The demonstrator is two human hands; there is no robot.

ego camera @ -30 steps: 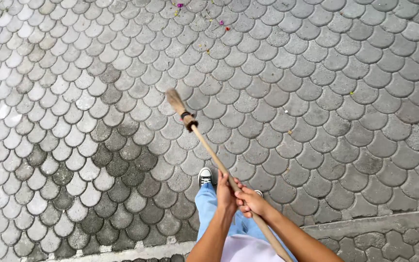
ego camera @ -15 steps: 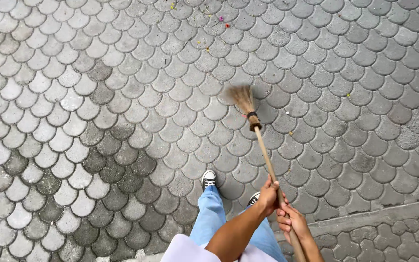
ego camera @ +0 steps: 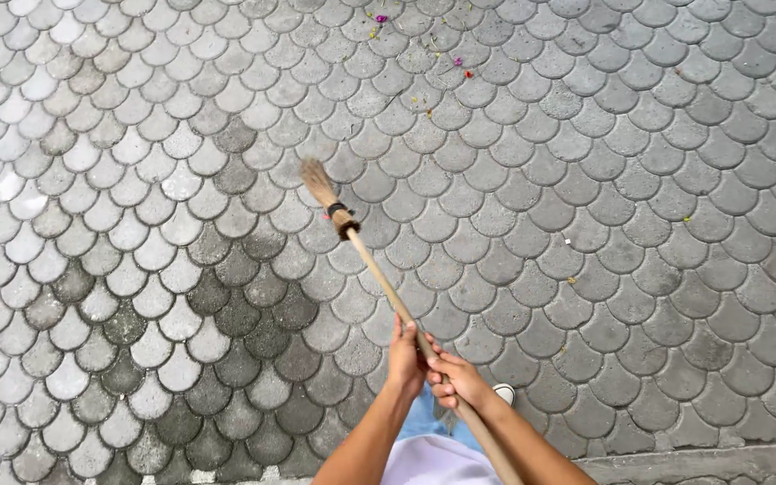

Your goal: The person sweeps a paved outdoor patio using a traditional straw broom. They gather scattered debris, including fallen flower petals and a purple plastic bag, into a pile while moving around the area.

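— What is being held, and how many of them?

— One long wooden-handled broom with a straw-coloured bristle head (ego camera: 379,269), bound near the head with a dark band. It is running diagonally, the bristles lying up and to the left over the grey scallop-shaped paving stones (ego camera: 639,269), the handle slanting down to the right toward the person's body.

— And the hands?

— Two, both bare. The left hand (ego camera: 406,357) is wrapping the handle higher up, fingers closed round the wood. The right hand (ego camera: 456,381) is gripping just below it, fingers curled tight on the same handle, the two hands touching or very nearly so. Both forearms are reaching in from the bottom edge.

— Anything below the hands?

— One white shoe tip (ego camera: 504,392) is showing just right of the right hand, and a strip of light blue trouser leg (ego camera: 424,422) between the arms, with a pale garment at the very bottom.

— And farther out?

— A scatter of tiny coloured petals and bits of litter (ego camera: 424,54) is lying well apart from the bristles, near the top — too small to count exactly. The paving is looking darker and stained in a patch at the lower left, paler at the far left. One flat grey kerb strip (ego camera: 702,460) is crossing the bottom right.
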